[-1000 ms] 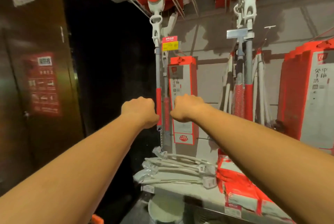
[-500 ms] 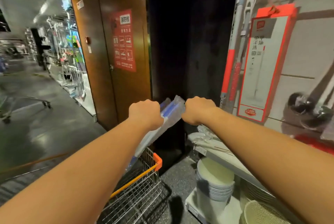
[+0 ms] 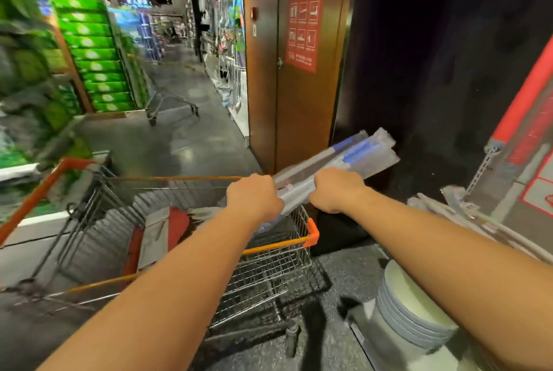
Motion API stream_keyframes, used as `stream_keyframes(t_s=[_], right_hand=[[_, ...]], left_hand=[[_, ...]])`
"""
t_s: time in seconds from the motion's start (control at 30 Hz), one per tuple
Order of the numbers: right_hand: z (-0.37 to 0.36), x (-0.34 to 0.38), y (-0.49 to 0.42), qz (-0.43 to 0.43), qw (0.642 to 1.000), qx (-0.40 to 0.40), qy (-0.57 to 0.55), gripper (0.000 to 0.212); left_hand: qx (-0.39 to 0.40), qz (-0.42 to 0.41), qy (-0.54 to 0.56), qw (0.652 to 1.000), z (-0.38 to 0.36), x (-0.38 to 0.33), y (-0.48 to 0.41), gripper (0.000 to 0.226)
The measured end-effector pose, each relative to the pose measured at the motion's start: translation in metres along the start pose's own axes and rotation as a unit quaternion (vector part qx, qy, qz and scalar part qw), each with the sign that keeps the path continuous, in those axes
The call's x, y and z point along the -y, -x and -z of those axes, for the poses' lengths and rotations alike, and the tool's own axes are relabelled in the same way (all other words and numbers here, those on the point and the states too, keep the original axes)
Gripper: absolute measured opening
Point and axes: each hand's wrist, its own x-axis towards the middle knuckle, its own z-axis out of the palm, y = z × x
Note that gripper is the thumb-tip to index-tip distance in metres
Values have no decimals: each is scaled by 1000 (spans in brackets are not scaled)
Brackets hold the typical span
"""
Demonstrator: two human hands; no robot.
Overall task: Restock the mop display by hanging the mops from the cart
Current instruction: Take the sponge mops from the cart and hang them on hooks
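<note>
Since the earlier frames the view has been swung leftward from the display wall to the aisle, and more of the cart (image 3: 311,236) has been brought into sight. Both hands have been shifted from the hung mops to the wrapped mops (image 3: 353,152).

The wrapped mops are found lying aslant, the lower end down in the cart, the upper end projecting past its orange corner towards the brown door (image 3: 302,119). The grip of the left hand (image 3: 254,200) is closed in a fist round the lower part. The grip of the right hand (image 3: 335,188) is closed round the wrapping just above, the two fists near one another.

Hazards, as judged:
- The clear wrapping looks slick, so the load may slide through the fists when raised.
- The fists are set close together on a long load, so the free end may swing and strike the door or the red-handled mop (image 3: 520,110) hung at the right.
- The cart stands on castors and may be shoved away if the load drags on its rim.

Count:
- Two hands.
- Two carts, with the second cart (image 3: 170,104) standing well apart down the aisle.
- One red notice (image 3: 303,11) on the door.
- One stack of pale basins (image 3: 413,310).
- At least two blue-banded handles are seen in the wrapping; the full number cannot be told.
</note>
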Motion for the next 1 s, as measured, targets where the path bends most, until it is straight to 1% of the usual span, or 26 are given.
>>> stream_keyframes(t_s=[0.13,0.27,0.4,0.5,0.63,0.77,0.87,1.0], right_hand=[[-24,9,-16,48,999,16,4,27],[-44,29,-30,97,995,23,18,35],[-61,58,-48,130,991,28,16,30],[-78,84,-68,146,989,36,13,31],[-95,116,-105,165,984,51,34,30],[-101,141,-144,161,983,72,42,21],[-108,161,-171,149,985,72,40,26],[-125,185,-201,159,983,78,37,26]], left_hand=[[5,75,33,997,-22,15,12,34],[3,119,38,992,-42,34,17,27],[3,166,48,985,-64,59,16,28],[3,194,65,979,-81,80,8,28],[-2,216,82,973,-102,111,-15,29],[12,226,112,968,-120,138,-46,31],[20,234,129,963,-135,158,-67,31],[18,244,143,959,-154,184,-91,33]])
